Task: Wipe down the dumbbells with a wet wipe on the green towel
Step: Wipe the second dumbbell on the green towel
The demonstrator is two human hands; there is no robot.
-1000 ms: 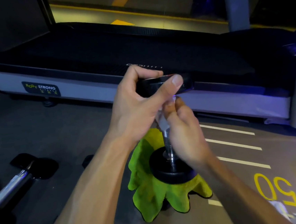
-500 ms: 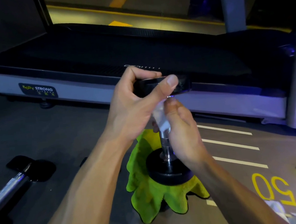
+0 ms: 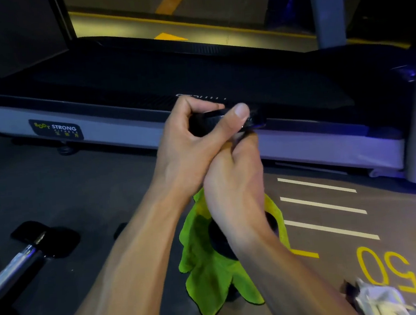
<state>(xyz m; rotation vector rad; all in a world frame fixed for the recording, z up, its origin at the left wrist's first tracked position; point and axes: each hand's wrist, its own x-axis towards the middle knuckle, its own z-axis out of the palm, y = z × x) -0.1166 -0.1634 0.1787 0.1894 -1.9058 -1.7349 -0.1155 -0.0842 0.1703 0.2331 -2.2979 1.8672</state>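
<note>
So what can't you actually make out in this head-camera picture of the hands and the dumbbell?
- Wet wipe: hidden inside the right hand.
- Chrome handle of the upright black dumbbell: covered by that hand; only its lower disc on the crumpled green towel and the top disc gripped by the left hand show.
- Second chrome-handled dumbbell on the floor: cut off by the left edge.
- White crumpled item: blurred, cut by the bottom edge.
</note>
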